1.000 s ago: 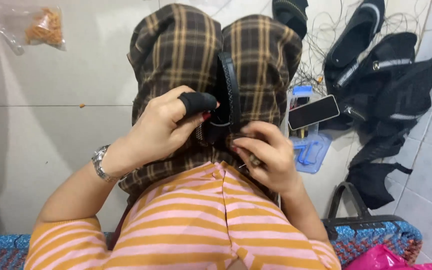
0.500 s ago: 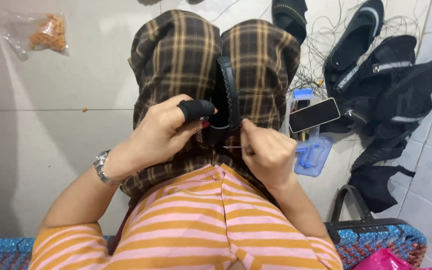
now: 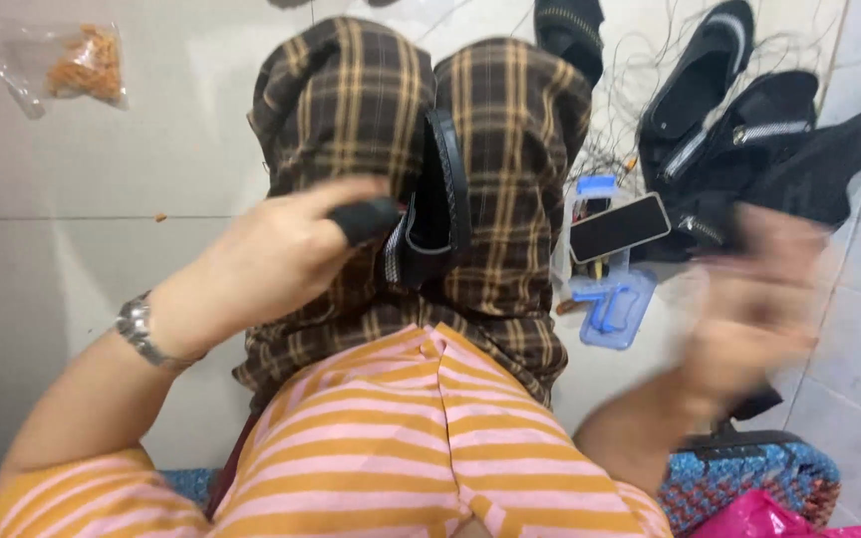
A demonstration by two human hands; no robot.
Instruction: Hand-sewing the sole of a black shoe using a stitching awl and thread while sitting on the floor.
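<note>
View from above of a seated person's lap, with knees in brown plaid trousers [image 3: 421, 130] and a pink and orange striped shirt below them. A black shoe piece [image 3: 437, 204], curved like a strap or upper with a pale stitched edge, stands wedged between the knees; every place here is given from it.

The left hand [image 3: 271, 264] rests just left of the shoe piece. Its fingers are curled and partly closed, and the forefinger, covered by a black finger guard [image 3: 366, 219], presses against the piece's left edge, steadying it. A metal wristwatch [image 3: 139, 331] sits on that wrist.

The right hand [image 3: 754, 299] is well to the right of the shoe piece and lower, badly blurred. Whether its fingers are open or closed, or hold a needle or thread, cannot be told.

Right of the shoe piece, on the pale tiled floor [image 3: 102, 229], lie a dark phone [image 3: 620, 227] on a blue plastic box [image 3: 610, 304], then more black shoe parts [image 3: 749, 149] and loose threads. Far to the upper left lies a clear bag with orange contents [image 3: 67, 65].

To stitch well here, it seems wise to keep the piece clamped firmly by the knees, hold the guarded finger close to the seam, and draw the thread out straight and evenly taut.
</note>
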